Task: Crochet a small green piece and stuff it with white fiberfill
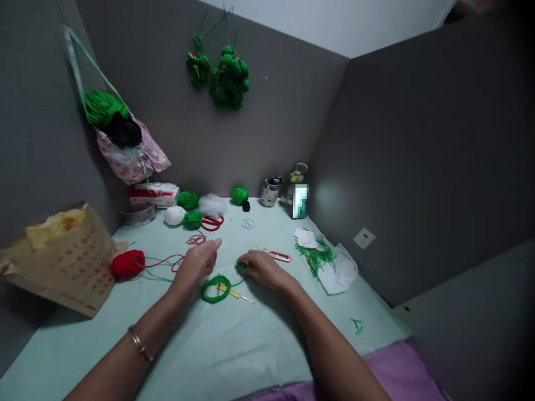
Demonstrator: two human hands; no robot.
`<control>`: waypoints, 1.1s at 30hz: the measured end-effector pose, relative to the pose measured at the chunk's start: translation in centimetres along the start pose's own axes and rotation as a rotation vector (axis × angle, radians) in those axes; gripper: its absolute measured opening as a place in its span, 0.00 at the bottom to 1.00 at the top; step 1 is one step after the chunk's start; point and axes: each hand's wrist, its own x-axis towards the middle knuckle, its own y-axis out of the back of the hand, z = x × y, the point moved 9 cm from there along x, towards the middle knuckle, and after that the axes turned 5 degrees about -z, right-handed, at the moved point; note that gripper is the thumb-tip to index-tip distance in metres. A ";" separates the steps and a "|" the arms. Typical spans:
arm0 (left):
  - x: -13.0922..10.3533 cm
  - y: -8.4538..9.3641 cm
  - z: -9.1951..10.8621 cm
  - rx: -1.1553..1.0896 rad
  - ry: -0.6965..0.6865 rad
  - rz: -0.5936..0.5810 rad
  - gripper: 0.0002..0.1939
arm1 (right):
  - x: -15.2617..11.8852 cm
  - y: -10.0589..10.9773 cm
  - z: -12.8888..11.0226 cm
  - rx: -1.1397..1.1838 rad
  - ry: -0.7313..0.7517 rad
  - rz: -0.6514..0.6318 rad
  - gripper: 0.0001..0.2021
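My left hand (198, 263) is raised over the table with its fingers curled closed; what they hold, if anything, is hidden. To its right, my right hand (263, 268) is closed on a small green crochet piece (241, 266), mostly covered by the fingers. A green yarn strand runs from that piece down to a loose coil of green yarn (215, 301) lying between the hands. A crochet hook with a yellow handle (234, 293) lies partly under the coil, its metal tip pointing right. Just beyond my right hand rests a red utility knife (280, 256).
At left stand a paper bag (79, 273) and a red yarn ball (127, 264). Behind are green yarn balls (193, 219), red-handled scissors (213, 223), a tin (270, 192) and a phone (300, 201). Green yarn scraps (320, 256) lie at right, near grey partition walls.
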 end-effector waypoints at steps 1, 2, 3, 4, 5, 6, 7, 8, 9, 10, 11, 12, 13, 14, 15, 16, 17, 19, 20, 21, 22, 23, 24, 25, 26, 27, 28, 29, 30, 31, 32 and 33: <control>-0.1 -0.2 -0.2 0.057 -0.017 0.012 0.23 | 0.1 0.0 -0.1 0.031 -0.001 0.018 0.12; -0.2 -0.3 -0.4 0.104 -0.038 0.024 0.19 | 0.2 -0.1 -0.2 0.071 0.000 0.031 0.12; -0.2 -0.5 -0.7 0.141 -0.054 0.032 0.15 | 0.3 -0.1 -0.5 0.120 0.005 0.038 0.11; -0.3 -0.7 -1.0 0.168 -0.060 0.033 0.13 | 0.4 -0.3 -0.8 0.174 0.010 0.041 0.11; -0.3 -0.9 -1.4 0.188 -0.055 0.026 0.13 | 0.4 -0.4 -1.1 0.229 0.013 0.043 0.11; -0.4 -1.1 -1.9 0.202 -0.039 0.013 0.16 | 0.4 -0.6 -1.3 0.281 0.014 0.047 0.10; -0.4 -1.2 -2.4 0.210 -0.016 -0.003 0.18 | 0.4 -0.7 -1.5 0.330 0.012 0.051 0.11; -0.5 -1.3 -2.9 0.213 0.009 -0.018 0.20 | 0.4 -0.9 -1.6 0.374 0.008 0.058 0.11; -0.5 -1.3 -3.3 0.213 0.029 -0.026 0.21 | 0.4 -1.1 -1.7 0.413 0.004 0.065 0.12; -0.6 -1.2 -3.6 0.209 0.042 -0.025 0.21 | 0.4 -1.3 -1.7 0.445 0.001 0.067 0.13; -0.6 -0.9 -3.7 0.204 0.047 -0.016 0.21 | 0.4 -1.6 -1.8 0.468 -0.001 0.064 0.14; -0.6 -0.6 -3.8 0.198 0.047 0.001 0.21 | 0.4 -1.8 -1.8 0.482 -0.003 0.057 0.14; -0.7 -0.3 -3.9 0.192 0.043 0.022 0.21 | 0.4 -1.9 -1.8 0.489 -0.005 0.049 0.14; -0.6 0.1 -3.9 0.186 0.037 0.046 0.21 | 0.4 -1.9 -1.8 0.489 -0.006 0.048 0.14; -0.6 0.4 -3.9 0.181 0.031 0.068 0.21 | 0.4 -1.7 -1.8 0.485 -0.007 0.061 0.15; -0.6 0.6 -4.0 0.176 0.027 0.086 0.21 | 0.3 -1.3 -1.7 0.481 -0.005 0.091 0.16; -0.6 0.7 -4.1 0.172 0.027 0.096 0.20 | 0.3 -0.7 -1.7 0.482 0.000 0.135 0.16; -0.6 0.6 -4.5 0.166 0.039 0.091 0.19 | 0.1 0.4 -1.7 0.506 0.014 0.226 0.17; -0.6 0.4 -4.7 0.164 0.050 0.078 0.19 | 0.1 0.7 -1.6 0.529 0.017 0.254 0.18; -0.6 0.2 -4.9 0.163 0.061 0.064 0.19 | 0.1 0.9 -1.5 0.555 0.014 0.269 0.18; -0.7 0.0 -5.1 0.161 0.070 0.053 0.20 | 0.1 0.9 -1.4 0.579 0.006 0.273 0.18; -0.7 -0.2 -5.2 0.159 0.076 0.046 0.20 | 0.1 0.8 -1.2 0.595 -0.007 0.270 0.17; -0.7 -0.3 -5.2 0.157 0.078 0.043 0.19 | 0.1 0.6 -1.0 0.601 -0.023 0.267 0.16; -0.8 -0.3 -5.1 0.154 0.076 0.044 0.19 | 0.1 0.4 -0.9 0.595 -0.038 0.262 0.15; -0.8 -0.3 -5.0 0.151 0.071 0.049 0.19 | 0.1 0.2 -0.8 0.578 -0.049 0.251 0.14; -0.9 -0.3 -4.9 0.148 0.064 0.053 0.19 | 0.1 -0.2 -0.8 0.554 -0.057 0.229 0.13; -0.9 -0.2 -4.8 0.148 0.059 0.056 0.19 | 0.1 -0.6 -0.9 0.528 -0.061 0.198 0.12; -1.0 -0.2 -4.7 0.148 0.055 0.057 0.19 | 0.2 -1.0 -1.0 0.504 -0.064 0.161 0.11; -1.0 -0.3 -4.6 0.151 0.054 0.057 0.19 | 0.2 -1.4 -1.2 0.485 -0.065 0.127 0.10; -1.1 -0.3 -4.6 0.155 0.054 0.055 0.19 | 0.2 -1.6 -1.3 0.472 -0.069 0.103 0.11; -1.1 -0.3 -4.4 0.160 0.052 0.054 0.19 | 0.2 -1.7 -1.3 0.467 -0.076 0.096 0.12; -1.1 -0.3 -4.3 0.165 0.047 0.055 0.19 | 0.2 -1.6 -1.2 0.465 -0.085 0.105 0.13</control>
